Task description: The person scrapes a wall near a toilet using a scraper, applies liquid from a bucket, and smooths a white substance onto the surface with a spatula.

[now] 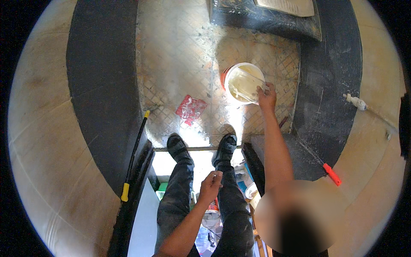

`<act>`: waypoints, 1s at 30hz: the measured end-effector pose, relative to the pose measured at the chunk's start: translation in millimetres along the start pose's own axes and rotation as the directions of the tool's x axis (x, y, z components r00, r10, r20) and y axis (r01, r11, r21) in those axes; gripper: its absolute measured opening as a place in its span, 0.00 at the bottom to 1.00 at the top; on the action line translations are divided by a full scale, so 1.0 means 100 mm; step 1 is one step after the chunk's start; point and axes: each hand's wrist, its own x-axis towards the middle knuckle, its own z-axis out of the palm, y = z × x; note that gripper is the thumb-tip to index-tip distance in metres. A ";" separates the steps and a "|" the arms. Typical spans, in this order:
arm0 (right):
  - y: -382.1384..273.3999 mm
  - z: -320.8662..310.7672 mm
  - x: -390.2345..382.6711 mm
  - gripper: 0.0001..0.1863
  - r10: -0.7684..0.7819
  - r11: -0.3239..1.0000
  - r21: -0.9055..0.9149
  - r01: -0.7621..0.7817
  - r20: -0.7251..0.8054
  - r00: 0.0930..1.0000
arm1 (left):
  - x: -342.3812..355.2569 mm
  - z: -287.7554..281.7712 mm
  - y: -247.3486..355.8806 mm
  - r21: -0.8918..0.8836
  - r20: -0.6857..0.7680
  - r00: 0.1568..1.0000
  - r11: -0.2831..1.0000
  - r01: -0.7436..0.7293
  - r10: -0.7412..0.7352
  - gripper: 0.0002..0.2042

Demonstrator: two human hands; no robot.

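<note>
Reaching forward at the right, my right hand (pixel 267 96) is closed on the near end of a pale, see-through rectangular piece (pixel 248 83), perhaps plastic. This piece slants across the mouth of a round bucket (pixel 224 80) with a white rim and red side. Cream-coloured liquid or paste shows in the bucket, which stands on the tiled floor. My left hand (pixel 211 187) is held back over the gap between my legs, its fingers curled together. A whitish spot shows at its fingertips, too small to name.
A red, white-smeared flat piece (pixel 191 109) lies ahead of my shoes. A black stick with yellow ends (pixel 134 158) leans at the left wall. A red-handled tool (pixel 332 174) lies at right, below a white tap (pixel 357 103). A dark raised step (pixel 265 22) stands ahead. A blurred patch covers the lower right.
</note>
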 end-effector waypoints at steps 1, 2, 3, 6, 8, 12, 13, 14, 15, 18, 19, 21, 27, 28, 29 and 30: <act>-0.07 -0.06 -0.13 0.24 -0.008 1.000 0.016 0.009 -0.028 1.000 | 0.01 -0.01 -0.07 -0.023 -0.012 1.000 1.000 0.007 -0.008 0.17; -0.12 -0.18 -0.24 0.27 0.078 0.989 0.131 -0.075 -0.018 0.997 | 0.00 -0.01 -0.10 -0.046 -0.011 1.000 0.999 0.013 -0.014 0.17; -0.16 -0.29 -0.35 0.29 0.162 0.956 0.246 -0.157 0.001 0.987 | -0.01 -0.01 -0.08 -0.010 -0.016 1.000 1.000 0.022 -0.022 0.17; -0.78 -0.54 -0.68 0.38 0.297 0.836 0.443 -0.326 0.134 0.945 | 0.01 -0.01 0.00 0.047 -0.049 0.999 0.999 0.025 -0.022 0.18; -1.35 -0.60 -0.73 0.41 0.334 0.811 0.443 -0.381 0.184 0.924 | 0.03 -0.01 0.01 0.038 -0.060 0.998 0.999 0.003 -0.001 0.19; -2.17 -0.21 -0.39 0.43 0.272 0.852 0.381 -0.359 0.264 0.925 | 0.05 -0.03 0.19 0.039 -0.062 0.998 0.999 0.001 0.002 0.19; -2.36 -0.03 -0.19 0.42 0.268 0.865 0.366 -0.344 0.244 0.932 | 0.03 -0.04 0.29 0.073 -0.066 0.998 0.997 0.000 0.005 0.19; -2.53 0.07 0.05 0.41 0.266 0.877 0.351 -0.328 0.213 0.940 | 0.03 -0.03 0.38 0.111 -0.059 0.998 0.994 -0.004 0.010 0.19; -2.68 0.14 0.31 0.39 0.234 0.880 0.357 -0.312 0.246 0.941 | 0.04 -0.03 0.41 0.100 -0.053 0.999 0.995 -0.006 0.011 0.19; -3.21 0.21 0.72 0.37 0.252 0.885 0.315 -0.344 0.298 0.921 | 0.07 -0.04 0.36 0.055 -0.047 0.999 0.998 0.002 0.001 0.18; -3.38 0.22 0.71 0.37 0.280 0.884 0.284 -0.371 0.312 0.908 | 0.08 -0.04 0.29 0.032 -0.055 0.998 0.999 0.011 -0.009 0.18; -3.53 0.25 0.61 0.36 0.254 0.938 0.198 -0.284 0.161 0.954 | 0.07 -0.04 0.26 -0.005 -0.069 0.997 1.000 0.023 -0.023 0.18; -2.72 -0.02 0.00 0.43 -0.108 0.994 -0.034 0.103 -0.219 0.970 | 0.05 -0.09 0.16 -0.051 -0.093 0.996 0.999 -0.002 -0.002 0.19; -2.45 -0.11 -0.08 0.45 -0.131 0.991 -0.050 0.122 -0.248 0.960 | 0.04 -0.10 0.18 -0.071 -0.088 0.996 0.997 0.005 -0.011 0.19; -2.27 -0.18 -0.22 0.45 -0.111 0.992 -0.079 0.094 -0.243 0.964 | 0.02 -0.12 0.17 -0.091 -0.089 0.996 0.996 0.015 -0.023 0.19; -2.10 -0.25 -0.35 0.44 -0.093 0.992 -0.110 0.068 -0.241 0.966 | 0.02 -0.13 0.12 -0.116 -0.087 0.996 0.993 0.022 -0.032 0.18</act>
